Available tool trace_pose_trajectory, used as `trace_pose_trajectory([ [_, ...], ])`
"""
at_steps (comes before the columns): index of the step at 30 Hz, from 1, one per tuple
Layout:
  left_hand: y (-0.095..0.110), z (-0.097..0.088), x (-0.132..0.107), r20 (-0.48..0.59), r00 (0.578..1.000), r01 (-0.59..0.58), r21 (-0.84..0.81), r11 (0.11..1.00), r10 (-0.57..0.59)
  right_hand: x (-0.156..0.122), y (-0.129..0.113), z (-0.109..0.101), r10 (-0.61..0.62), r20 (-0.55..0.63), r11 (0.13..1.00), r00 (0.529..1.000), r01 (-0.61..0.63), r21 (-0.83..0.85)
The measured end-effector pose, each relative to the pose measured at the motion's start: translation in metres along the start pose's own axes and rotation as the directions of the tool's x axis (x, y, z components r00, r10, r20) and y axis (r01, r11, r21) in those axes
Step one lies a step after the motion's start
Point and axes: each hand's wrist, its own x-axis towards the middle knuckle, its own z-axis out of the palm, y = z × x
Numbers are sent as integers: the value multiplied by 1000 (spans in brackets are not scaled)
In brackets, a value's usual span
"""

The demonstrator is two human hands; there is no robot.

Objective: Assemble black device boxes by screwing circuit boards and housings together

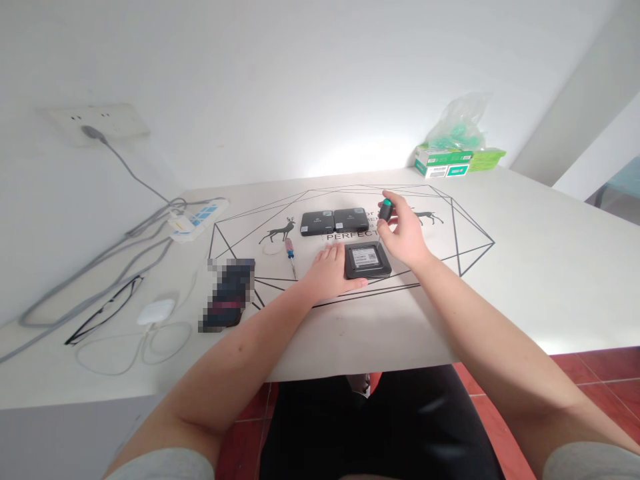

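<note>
My right hand [403, 230] grips a screwdriver [385, 209] with a black and green handle, held nearly upright. Its thin shaft points down to the far right corner of a flat black box-shaped device [371, 269]. A white printed label covers the middle of this device, which lies flat on the desk. My left hand [330, 272] holds the device from its left side, thumb along the near edge and fingers pointing away. Behind it, two similar black devices [317, 224] sit side by side. A second screwdriver [290, 249], red and blue handled, lies left of my left hand.
A phone [231, 293], partly pixelated, lies left on the desk [540, 280]. Beyond it are glasses [105, 310], a white earbud case [156, 311] with a cable, and a power strip [203, 220]. Green and white boxes [444, 162] under a plastic bag [457, 123] stand back right.
</note>
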Motion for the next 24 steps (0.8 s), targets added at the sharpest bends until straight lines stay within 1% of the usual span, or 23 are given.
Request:
trace_pose_trajectory([
  [9, 0, 1, 0, 11, 1000, 10, -8, 1000, -10, 2, 0, -2, -36, -11, 998, 999, 35, -57],
  [17, 0, -1, -2, -1, 1000, 5, -27, 1000, -5, 2, -7, -4, -22, -10, 999, 1000, 22, -24],
  [24, 1, -2, -2, 7, 1000, 10, -23, 1000, -10, 1, -7, -5, -9, -11, 1000, 1000, 9, -13],
])
